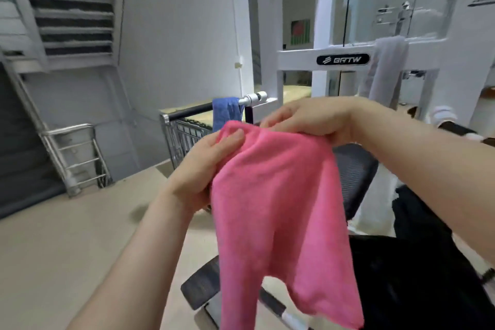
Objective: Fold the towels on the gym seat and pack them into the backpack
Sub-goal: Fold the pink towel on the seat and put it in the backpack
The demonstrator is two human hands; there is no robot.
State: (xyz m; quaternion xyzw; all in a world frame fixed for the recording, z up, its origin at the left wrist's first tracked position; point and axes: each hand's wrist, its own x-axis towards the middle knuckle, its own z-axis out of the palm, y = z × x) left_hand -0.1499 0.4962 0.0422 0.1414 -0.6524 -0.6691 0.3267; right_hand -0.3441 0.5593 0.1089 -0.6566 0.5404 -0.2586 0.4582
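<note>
At the far right of a pale-walled room stood a tall white gym machine (297, 60) bearing a BRTW label. Near the centre, a pink towel (281, 209) hung in the air from its top edge. Its lower corners dangled loose over a black mesh seat (356, 169), which lay beneath it and to its right. The left hand (203, 166) gripped the towel's upper left corner, with the thumb pressed on the front of the cloth. The right hand (308, 120) pinched the upper right edge, fingers curled over it. The two hands were close together. A pale grey towel (387, 67) hung over the machine's crossbar at the far right. A smaller blue towel (227, 114) was draped over a dark bar (190, 111) beyond the hands, left of the machine.
</note>
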